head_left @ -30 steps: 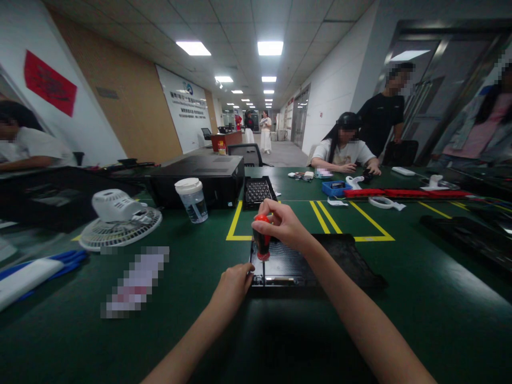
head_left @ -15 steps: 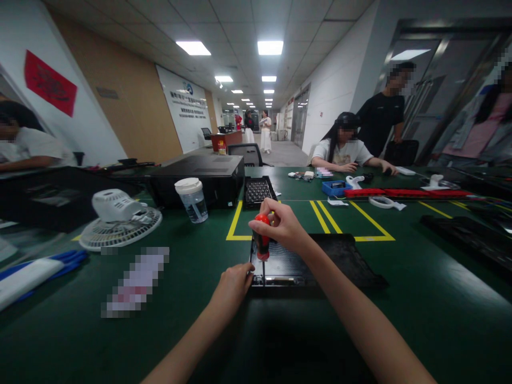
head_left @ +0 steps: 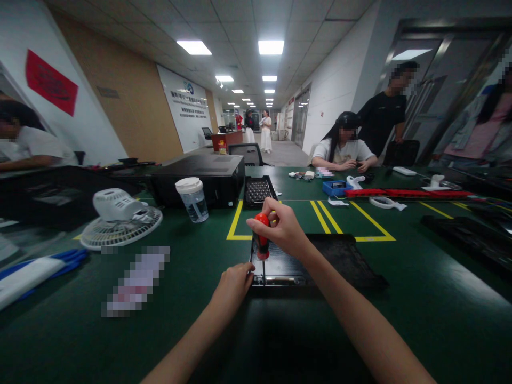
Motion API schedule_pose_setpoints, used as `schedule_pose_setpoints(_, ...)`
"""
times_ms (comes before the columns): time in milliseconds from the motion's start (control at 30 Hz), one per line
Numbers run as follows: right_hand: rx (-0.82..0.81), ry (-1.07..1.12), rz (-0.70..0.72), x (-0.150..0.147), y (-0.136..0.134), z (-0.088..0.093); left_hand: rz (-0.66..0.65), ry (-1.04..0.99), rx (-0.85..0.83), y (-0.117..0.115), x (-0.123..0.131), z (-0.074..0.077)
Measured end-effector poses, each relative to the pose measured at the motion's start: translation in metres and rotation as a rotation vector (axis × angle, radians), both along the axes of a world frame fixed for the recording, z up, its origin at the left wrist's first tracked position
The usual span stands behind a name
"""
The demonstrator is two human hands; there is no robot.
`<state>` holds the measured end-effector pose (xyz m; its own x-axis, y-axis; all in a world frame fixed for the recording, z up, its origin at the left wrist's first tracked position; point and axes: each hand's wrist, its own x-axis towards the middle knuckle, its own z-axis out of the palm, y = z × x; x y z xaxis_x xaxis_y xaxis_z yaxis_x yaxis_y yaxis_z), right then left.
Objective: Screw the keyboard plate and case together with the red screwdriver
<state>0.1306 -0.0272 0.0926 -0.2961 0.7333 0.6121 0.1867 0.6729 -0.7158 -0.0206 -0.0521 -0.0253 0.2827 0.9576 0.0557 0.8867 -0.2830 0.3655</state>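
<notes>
A red and black screwdriver (head_left: 262, 248) stands upright in my right hand (head_left: 282, 226), whose fingers are closed round the top of its handle. Its shaft points down at the near left corner of a black panel (head_left: 332, 258) lying flat on the green table. The tip meets the panel's front edge, beside a shiny metal strip (head_left: 280, 280); whether a screw is under it is too small to see. My left hand (head_left: 236, 280) is closed at the panel's left edge, with fingertips against that corner. Its grip is partly hidden.
Left on the table (head_left: 184, 320) are a white fan (head_left: 120, 218), a lidded clear cup (head_left: 192, 200) and blue-and-white gloves (head_left: 40, 272). A black case (head_left: 196, 178) and a black tray (head_left: 259, 192) stand behind. Across sits a person (head_left: 344, 146) near a blue box (head_left: 335, 188).
My right hand's fingers have shifted slightly on the screwdriver handle; the left hand and panel stay put. Across the table, the seated person's hands have come together.
</notes>
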Motion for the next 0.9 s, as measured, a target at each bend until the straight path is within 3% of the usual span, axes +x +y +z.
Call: schedule_pose_setpoints(900,0.145,-0.032,-0.364,-0.014,-0.009,-0.002,-0.001,-0.023,-0.011,-0.003,-0.001,0.004)
